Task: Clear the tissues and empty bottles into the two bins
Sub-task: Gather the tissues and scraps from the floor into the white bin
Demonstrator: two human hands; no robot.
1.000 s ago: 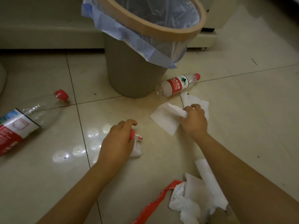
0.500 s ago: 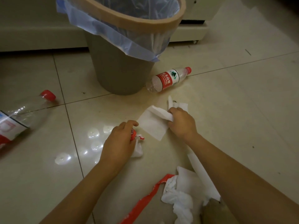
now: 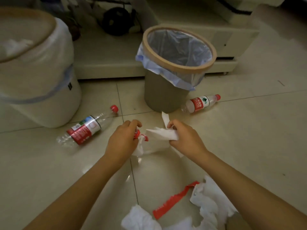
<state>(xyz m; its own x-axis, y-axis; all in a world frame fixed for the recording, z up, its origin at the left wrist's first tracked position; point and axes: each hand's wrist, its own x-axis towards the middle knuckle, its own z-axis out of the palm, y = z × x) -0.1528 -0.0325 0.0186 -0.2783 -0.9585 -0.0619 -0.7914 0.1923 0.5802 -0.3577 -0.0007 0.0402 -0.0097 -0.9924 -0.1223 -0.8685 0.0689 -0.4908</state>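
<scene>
My left hand [image 3: 123, 139] grips a crumpled tissue with a red scrap [image 3: 139, 143] above the floor. Beside it my right hand [image 3: 184, 136] grips a white tissue [image 3: 159, 132], lifted off the tiles. A grey bin [image 3: 163, 95] with a tan rim and blue liner stands just beyond my hands. At the far left stands a white bin [image 3: 41, 80] holding some tissue. One large empty bottle [image 3: 86, 129] with a red cap lies left of my hands. Right of the grey bin lies a small bottle [image 3: 201, 103].
More crumpled tissues [image 3: 209, 203] and a red plastic strip [image 3: 174, 199] lie on the tiles near the bottom edge. A low cream platform [image 3: 106, 67] runs behind the bins, with a dark object on it.
Both hands have lifted their tissues off the floor and drawn closer together. The view has pulled back and up, so the white bin at the left now shows.
</scene>
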